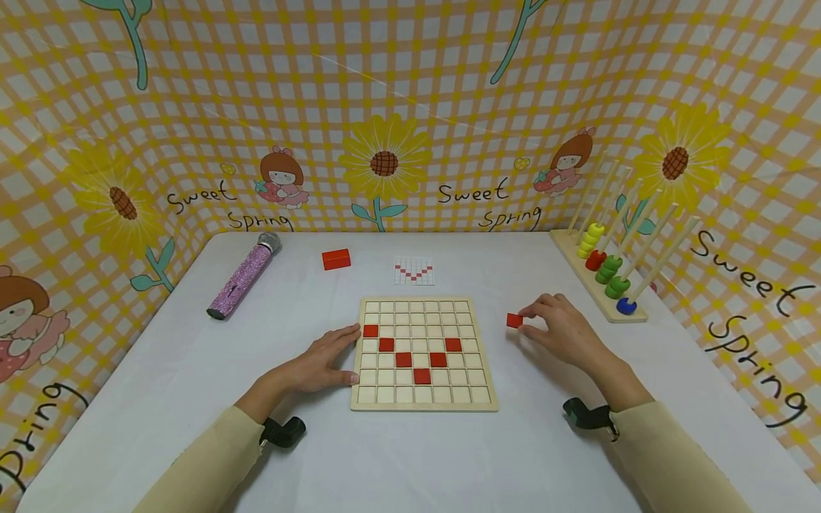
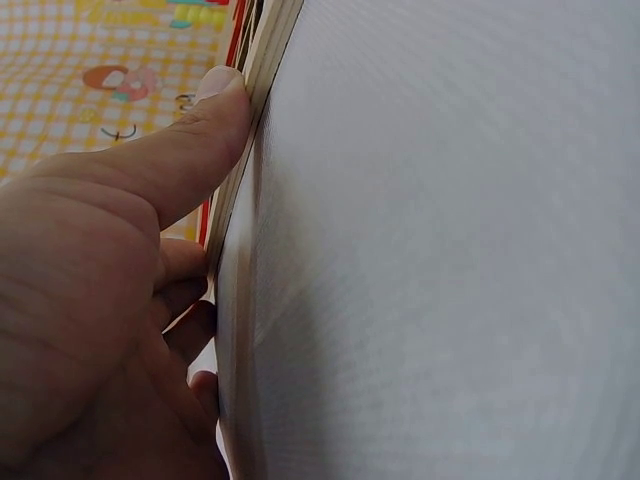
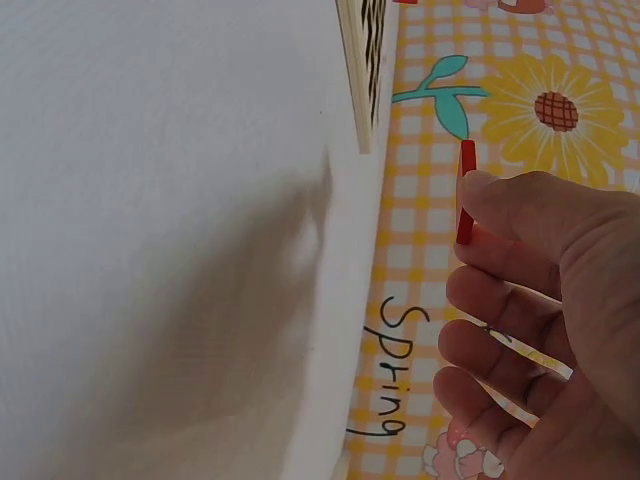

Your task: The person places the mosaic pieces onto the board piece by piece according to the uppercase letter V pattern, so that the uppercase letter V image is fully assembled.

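Note:
A wooden grid board [image 1: 423, 407] lies on the white table, with several red square tiles [image 1: 421, 376] set in its cells in a V shape. My left hand [image 1: 318, 363] rests at the board's left side, thumb and fingertips against the edge; the left wrist view shows the thumb [image 2: 205, 140] along the board's side. To the right of the board, my right hand [image 1: 564, 333] pinches a thin red tile [image 3: 466, 190] between thumb and forefinger, raised over the table. Its other fingers are loosely bent.
Behind the board lies a small card [image 1: 414, 271] printed with a red V on a grid. A red block [image 1: 336, 259] and a pink glittery microphone [image 1: 244, 278] lie toward the back left. At right stands a wooden peg rack [image 1: 603, 296] with coloured beads and tall pegs.

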`<state>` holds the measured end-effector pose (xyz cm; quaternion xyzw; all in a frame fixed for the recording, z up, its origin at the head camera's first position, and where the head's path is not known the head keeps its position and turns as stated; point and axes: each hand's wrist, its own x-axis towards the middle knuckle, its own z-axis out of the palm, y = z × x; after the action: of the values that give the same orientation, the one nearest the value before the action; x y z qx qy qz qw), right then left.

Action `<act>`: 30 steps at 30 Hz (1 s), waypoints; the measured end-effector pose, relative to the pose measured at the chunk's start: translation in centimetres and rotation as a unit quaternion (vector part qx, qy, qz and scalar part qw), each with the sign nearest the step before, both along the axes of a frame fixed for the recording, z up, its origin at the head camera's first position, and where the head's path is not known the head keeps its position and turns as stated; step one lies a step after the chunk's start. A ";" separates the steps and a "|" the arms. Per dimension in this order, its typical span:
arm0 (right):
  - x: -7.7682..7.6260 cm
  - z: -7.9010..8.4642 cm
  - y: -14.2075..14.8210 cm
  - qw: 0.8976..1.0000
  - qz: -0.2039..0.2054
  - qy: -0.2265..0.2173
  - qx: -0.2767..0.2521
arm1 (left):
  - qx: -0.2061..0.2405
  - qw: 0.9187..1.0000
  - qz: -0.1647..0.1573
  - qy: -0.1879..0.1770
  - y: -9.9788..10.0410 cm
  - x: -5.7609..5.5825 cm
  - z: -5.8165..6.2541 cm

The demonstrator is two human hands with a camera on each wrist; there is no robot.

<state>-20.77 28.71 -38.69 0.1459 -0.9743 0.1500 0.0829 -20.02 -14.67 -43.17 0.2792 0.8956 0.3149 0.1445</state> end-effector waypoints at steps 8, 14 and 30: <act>0.2 0.3 -0.9 0.999 0.030 0.038 0.003 | -0.002 1.000 0.003 -0.004 0.0 0.0 0.0; 0.3 0.5 -1.6 0.998 0.036 0.044 0.007 | -0.002 1.000 0.004 -0.004 0.1 0.0 0.0; 0.3 0.5 -3.3 0.998 0.049 0.036 0.013 | 0.000 1.000 0.007 -0.008 0.1 0.1 0.1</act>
<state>-20.45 25.42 -38.18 0.2002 -0.9643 0.1354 0.1085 -19.96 -14.54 -43.03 0.2706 0.8963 0.3178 0.1498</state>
